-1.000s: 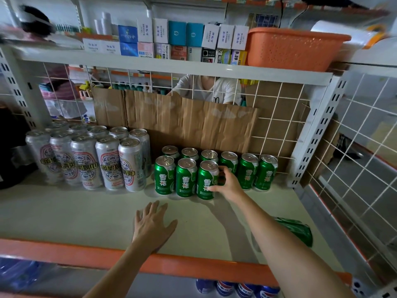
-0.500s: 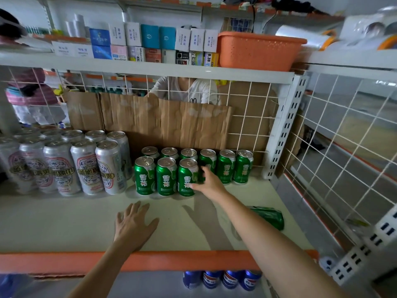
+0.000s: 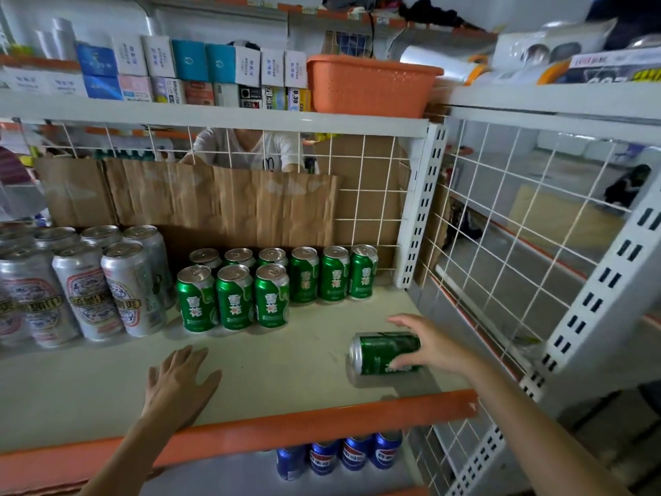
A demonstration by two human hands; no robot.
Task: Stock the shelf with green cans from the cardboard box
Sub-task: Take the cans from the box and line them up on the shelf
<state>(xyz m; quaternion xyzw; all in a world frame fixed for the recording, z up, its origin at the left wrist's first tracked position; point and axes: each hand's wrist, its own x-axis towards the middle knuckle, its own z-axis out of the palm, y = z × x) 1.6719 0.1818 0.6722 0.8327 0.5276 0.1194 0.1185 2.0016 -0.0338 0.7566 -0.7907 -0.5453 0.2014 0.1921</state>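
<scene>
Several green cans stand upright in two rows at the back middle of the white shelf. One more green can lies on its side near the shelf's front right. My right hand grips that can from its right end, thumb underneath and fingers over the top. To the left, my left hand rests flat on the shelf near the orange front edge and holds nothing. No cardboard box of cans is in view.
Tall silver cans fill the shelf's left. A cardboard sheet lines the wire back; a person stands behind it. A wire grid closes the right side. An orange basket sits on the shelf above, blue cans below.
My right hand has left the standing green cans and come back to the front right, where it now grips the lying can. The left hand has stayed flat on the shelf.
</scene>
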